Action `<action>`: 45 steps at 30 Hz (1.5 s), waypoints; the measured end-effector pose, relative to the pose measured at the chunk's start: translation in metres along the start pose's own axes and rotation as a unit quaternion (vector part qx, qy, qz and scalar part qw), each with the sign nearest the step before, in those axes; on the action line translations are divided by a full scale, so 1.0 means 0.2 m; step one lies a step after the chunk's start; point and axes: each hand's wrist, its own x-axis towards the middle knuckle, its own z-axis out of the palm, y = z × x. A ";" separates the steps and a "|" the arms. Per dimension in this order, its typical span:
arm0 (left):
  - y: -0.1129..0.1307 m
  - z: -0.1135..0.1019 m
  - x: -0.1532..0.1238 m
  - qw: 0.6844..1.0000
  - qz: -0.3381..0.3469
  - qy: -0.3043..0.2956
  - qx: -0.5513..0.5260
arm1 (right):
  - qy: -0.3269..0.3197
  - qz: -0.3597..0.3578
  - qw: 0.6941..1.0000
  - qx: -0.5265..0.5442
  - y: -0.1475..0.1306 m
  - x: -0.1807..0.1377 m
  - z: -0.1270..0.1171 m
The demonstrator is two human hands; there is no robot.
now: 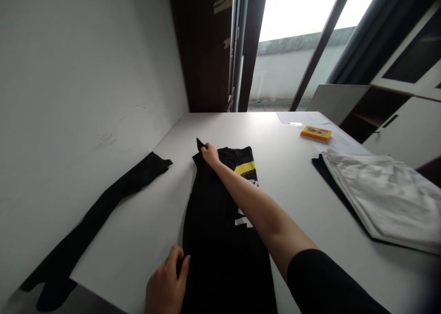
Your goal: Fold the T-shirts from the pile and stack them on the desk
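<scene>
While a long black strip of cloth (99,217) trails off the white table (144,231) at left, my left hand (168,284) pinches the black folded garment's (213,240) near edge, my right hand (209,154) grips its far corner; soft knit, long axis running away from me. Right: folded white fabric (382,194).

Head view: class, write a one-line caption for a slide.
Right hand pinches the far corner of a black garment on a white table; left hand grips its near edge.
</scene>
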 end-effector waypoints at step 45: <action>0.30 0.41 -0.06 0.807 0.570 0.094 0.121 | -0.147 -0.185 0.937 -0.258 0.67 -0.48 -0.39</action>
